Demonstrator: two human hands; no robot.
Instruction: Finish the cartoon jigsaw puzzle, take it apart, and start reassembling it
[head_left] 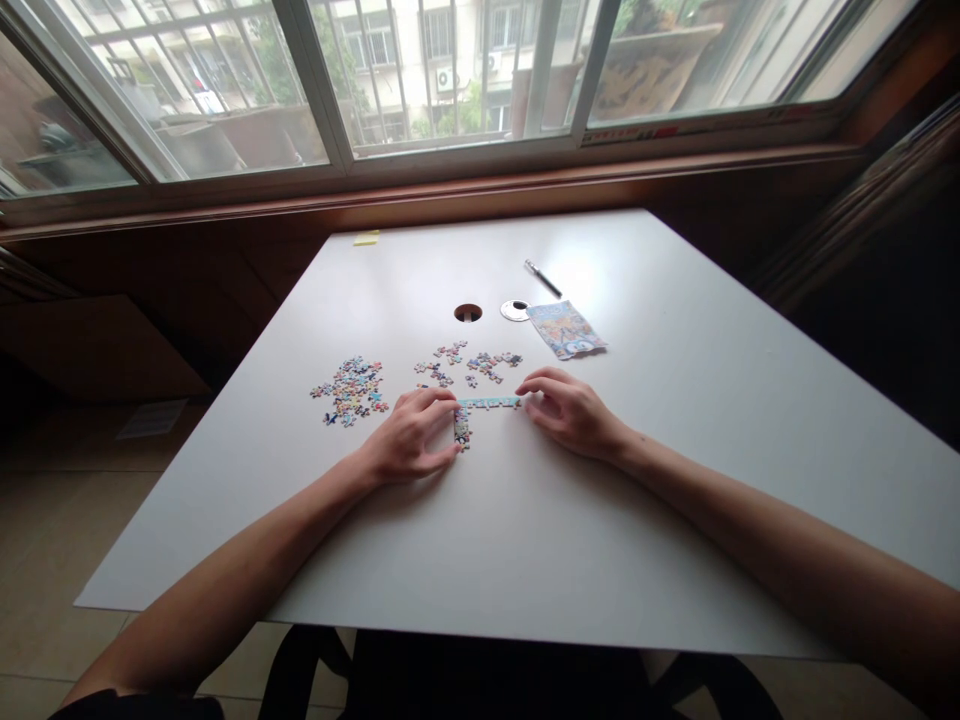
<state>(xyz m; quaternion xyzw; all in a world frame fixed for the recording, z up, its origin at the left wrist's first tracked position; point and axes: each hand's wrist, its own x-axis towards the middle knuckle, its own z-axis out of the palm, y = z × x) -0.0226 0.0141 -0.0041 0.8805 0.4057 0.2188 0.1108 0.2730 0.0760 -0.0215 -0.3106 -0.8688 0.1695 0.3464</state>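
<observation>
Joined jigsaw puzzle pieces (489,404) lie on the white table in an L shape, one strip running across and a shorter one coming toward me. My left hand (411,436) spans the short strip, with thumb at its near end and index finger at the corner. At the far right end of the long strip, my right hand (568,408) has its curled index finger and thumb close around the last piece. Several loose puzzle pieces (484,366) are scattered just beyond the strip. A denser pile of puzzle pieces (351,388) lies left of my left hand.
A creased picture sheet (567,330) lies beyond my right hand, with a dark pen (543,278) behind it. Near them are a round table hole (468,313) and a metal ring cover (515,310). Yellow tape (366,238) marks the far edge below the window.
</observation>
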